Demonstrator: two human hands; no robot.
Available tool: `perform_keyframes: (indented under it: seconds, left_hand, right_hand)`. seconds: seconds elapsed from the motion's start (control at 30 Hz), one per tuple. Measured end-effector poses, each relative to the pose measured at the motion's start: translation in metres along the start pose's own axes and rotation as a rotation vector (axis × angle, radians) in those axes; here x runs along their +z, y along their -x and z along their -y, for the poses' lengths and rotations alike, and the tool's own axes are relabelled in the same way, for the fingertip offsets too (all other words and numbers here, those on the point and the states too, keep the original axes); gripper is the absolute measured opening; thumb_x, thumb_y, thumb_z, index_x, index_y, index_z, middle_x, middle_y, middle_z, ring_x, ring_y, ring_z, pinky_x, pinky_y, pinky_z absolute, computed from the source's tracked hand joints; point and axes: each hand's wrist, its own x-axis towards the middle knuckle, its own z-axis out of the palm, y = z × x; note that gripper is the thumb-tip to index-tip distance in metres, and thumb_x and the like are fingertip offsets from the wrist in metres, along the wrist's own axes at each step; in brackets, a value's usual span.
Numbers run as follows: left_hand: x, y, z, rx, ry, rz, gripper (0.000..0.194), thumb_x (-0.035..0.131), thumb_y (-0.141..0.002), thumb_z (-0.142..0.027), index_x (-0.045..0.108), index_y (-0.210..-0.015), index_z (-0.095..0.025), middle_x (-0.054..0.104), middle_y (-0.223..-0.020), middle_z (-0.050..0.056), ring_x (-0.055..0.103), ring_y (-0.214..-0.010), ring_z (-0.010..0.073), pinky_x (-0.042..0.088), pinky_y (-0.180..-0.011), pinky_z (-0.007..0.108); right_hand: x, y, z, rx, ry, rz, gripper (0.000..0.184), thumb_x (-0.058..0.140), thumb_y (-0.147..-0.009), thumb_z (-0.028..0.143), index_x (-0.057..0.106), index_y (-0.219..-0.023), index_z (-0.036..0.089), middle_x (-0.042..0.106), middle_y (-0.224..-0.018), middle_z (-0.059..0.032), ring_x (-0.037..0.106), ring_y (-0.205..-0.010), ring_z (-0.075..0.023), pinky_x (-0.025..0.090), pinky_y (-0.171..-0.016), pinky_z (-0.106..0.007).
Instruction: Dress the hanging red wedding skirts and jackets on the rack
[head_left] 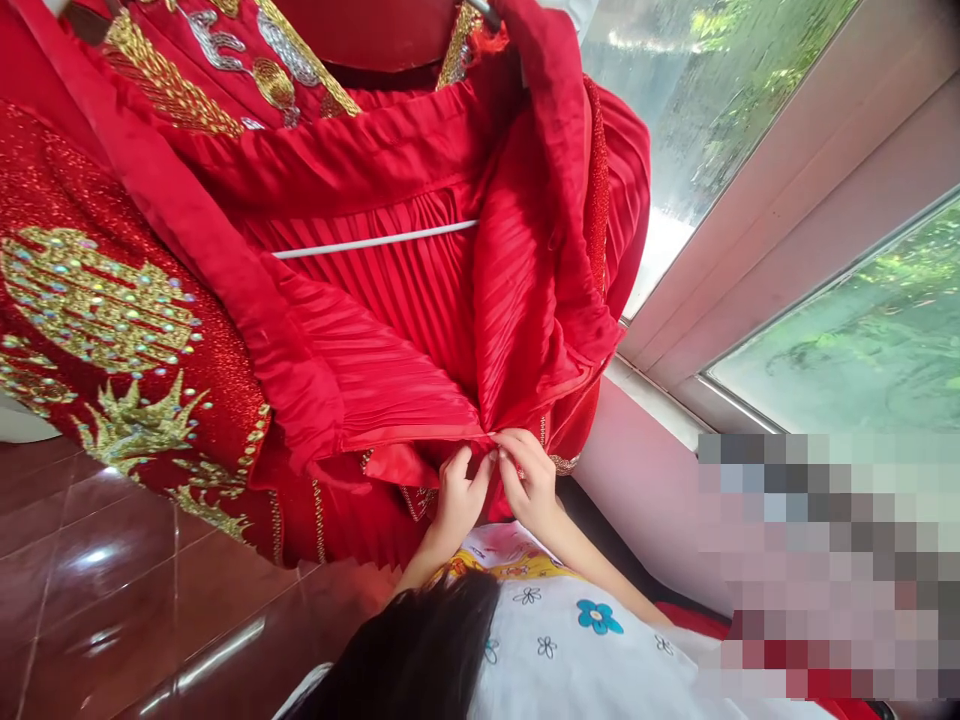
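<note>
A red pleated skirt (405, 300) hangs spread open in front of me, its wide waistband (322, 160) gathered and its inner pleats showing. My left hand (459, 495) is closed, thumb and fingers pinching the skirt's fabric where two opening edges meet low in the middle. Right beside it, my right hand (531, 478) pinches the same spot from the right, fingertips nearly touching the left ones. A narrow red strip, perhaps zipper tape, runs along the edge at the fingers; any small part between the fingertips is hidden.
A white hanger rod (375, 240) crosses the skirt's inside. Red glittery cloth with gold embroidery (105, 300) lies to the left, above a glossy brown tiled floor (97, 580). Framed glass windows (847, 330) stand on the right. Dark hair (412, 650) covers part of the lower view.
</note>
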Motion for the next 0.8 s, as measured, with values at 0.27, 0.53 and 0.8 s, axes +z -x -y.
perform_keyframes:
  seconds: [0.27,0.53,0.8]
  left_hand:
    - [-0.001,-0.004,-0.002,-0.027,0.000,0.051,0.023,0.044,-0.090,-0.031,0.056,-0.075,-0.016,0.064,-0.065,0.004,0.059,-0.058,0.0117,0.045,-0.056,0.019]
    - [-0.006,0.004,0.008,0.019,-0.026,0.109,0.025,0.054,-0.084,-0.037,0.060,-0.094,-0.015,0.068,-0.088,0.009,0.065,-0.084,0.0179,0.053,-0.079,0.029]
    - [-0.008,0.004,0.023,0.069,-0.173,0.168,0.026,0.072,-0.072,-0.039,0.065,-0.083,-0.017,0.068,-0.077,0.009,0.065,-0.073,0.0215,0.053,-0.068,0.031]
  right_hand:
    - [-0.001,-0.001,0.003,0.434,-0.143,-0.079,0.021,0.064,-0.078,0.033,0.063,-0.090,0.016,0.065,-0.080,-0.0059,0.062,-0.071,-0.0142,0.054,-0.071,-0.027]
    - [-0.013,-0.019,0.007,0.905,-0.629,0.084,0.035,0.084,-0.049,0.033,0.065,-0.070,0.014,0.064,-0.068,-0.0038,0.058,-0.062,-0.0115,0.051,-0.063,-0.023]
    - [-0.034,-0.036,0.010,0.914,-0.634,0.565,0.041,0.080,-0.058,0.046,0.062,-0.063,0.009,0.056,-0.055,-0.0005,0.047,-0.051,-0.0065,0.038,-0.051,-0.019]
